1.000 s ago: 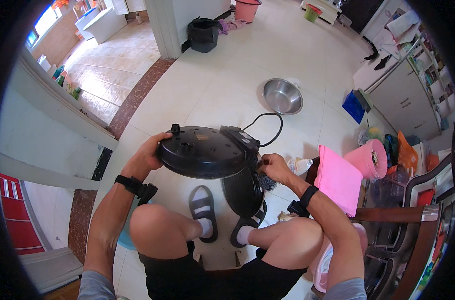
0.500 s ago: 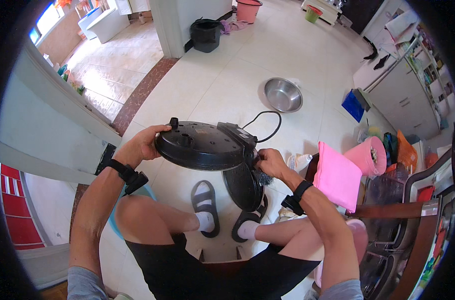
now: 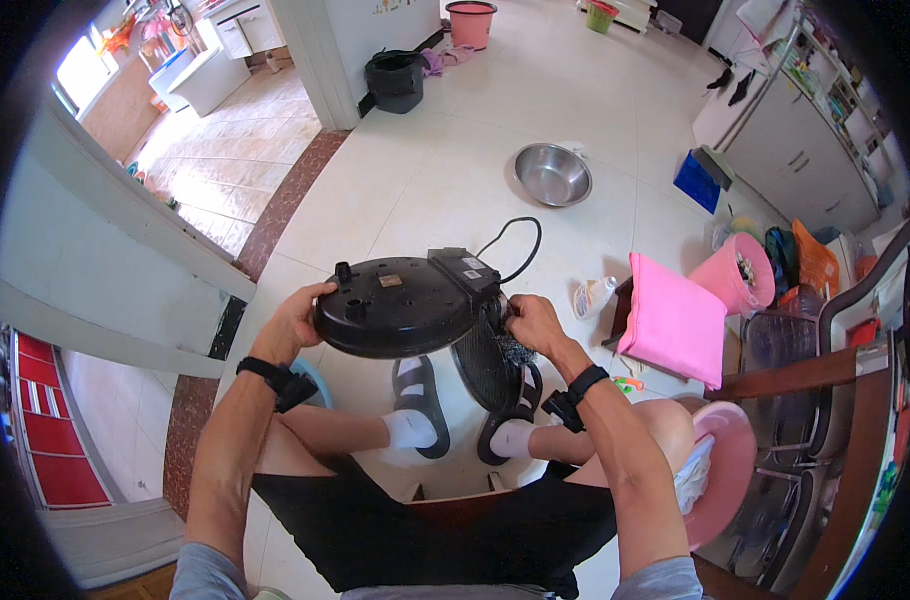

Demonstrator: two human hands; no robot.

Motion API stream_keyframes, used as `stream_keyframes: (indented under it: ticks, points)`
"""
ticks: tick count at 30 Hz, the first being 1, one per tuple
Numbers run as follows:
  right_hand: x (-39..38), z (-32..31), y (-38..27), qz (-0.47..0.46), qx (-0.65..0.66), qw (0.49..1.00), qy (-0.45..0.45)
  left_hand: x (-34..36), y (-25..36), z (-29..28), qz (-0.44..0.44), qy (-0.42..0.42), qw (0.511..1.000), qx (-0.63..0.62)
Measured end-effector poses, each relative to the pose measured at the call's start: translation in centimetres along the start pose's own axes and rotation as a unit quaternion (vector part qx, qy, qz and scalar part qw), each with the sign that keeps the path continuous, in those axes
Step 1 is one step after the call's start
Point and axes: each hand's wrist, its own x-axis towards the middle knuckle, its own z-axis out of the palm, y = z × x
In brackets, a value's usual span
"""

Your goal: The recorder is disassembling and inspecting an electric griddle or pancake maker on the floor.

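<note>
here, mid-frame, my left hand [image 3: 293, 322] has its fingers clamped on the black cooker lid's [image 3: 400, 305] left rim; my right hand [image 3: 535, 322] pinches a dark scrubber [image 3: 516, 350] against its right edge.

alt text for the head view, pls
A seated person holds a black cooker upside down, left hand gripping its rim, right hand pressing a scrubber to its side. A steel bowl and pink cushion sit on the tiled floor.
</note>
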Motion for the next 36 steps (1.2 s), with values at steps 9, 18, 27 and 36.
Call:
stream_keyframes:
  ticks: [9, 18, 27, 36]
  points:
    - [-2.0, 1.4, 3.2, 0.052, 0.063, 0.996, 0.037, 0.1, -5.3, -0.3, -0.014, -0.061, 0.996, -0.058]
    - [-1.8, 1.8, 2.5, 0.032, 0.072, 0.996, 0.044, -2.2, -8.4, -1.0, 0.068, -0.084, 0.992, -0.064]
    - [-3.5, 2.3, 0.7, 0.011, 0.046, 0.997, 0.053, -2.7, -9.9, -3.6, 0.059, -0.130, 0.987, -0.076]
    - [-5.5, 3.7, 2.6, 0.078, 0.060, 0.995, 0.013, -0.5, -10.8, -4.1, 0.046, -0.111, 0.990, -0.078]
